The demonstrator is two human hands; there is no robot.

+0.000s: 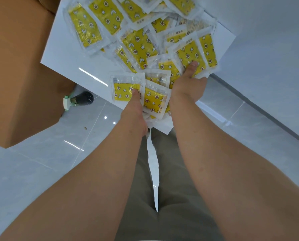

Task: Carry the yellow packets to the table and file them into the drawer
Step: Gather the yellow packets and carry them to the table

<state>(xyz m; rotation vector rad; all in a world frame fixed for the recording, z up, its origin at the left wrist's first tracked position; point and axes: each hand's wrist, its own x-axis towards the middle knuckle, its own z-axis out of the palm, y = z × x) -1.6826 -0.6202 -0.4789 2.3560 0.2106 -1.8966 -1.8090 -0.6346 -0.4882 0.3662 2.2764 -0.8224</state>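
Head view: looking straight down over both bare forearms.
Yellow packets (138, 44): clear-edged plastic sachets printed with stars, moons and flowers, piled loosely and overlapping from the top centre of the frame down to the middle; all of them lie on the sheet.
Glossy white sheet (72, 56): flat and rigid-looking, it fills the upper centre of the frame, with its nearest corner at the hands and a bare patch at its left side.
Left hand (134, 110): just left of centre, grasping the near edge of the sheet; the thumb lies on top and clamps one packet down, and the fingers are hidden underneath.
Right hand (188, 86): just right of centre, grasping the same edge a little higher in the frame; the thumb presses on a packet, and the fingers are tucked out of sight below.
White strip (153, 162): narrow, hanging from under the hands down the lower centre.
Brown cardboard box (20, 66): large and plain, filling the upper left.
Black shoe (82, 98): with a green and white heel tab, on the floor beside the box.
Grey tiled floor (41, 162): shiny, with light glints.
Olive trousers (171, 197): lower centre, between the forearms.
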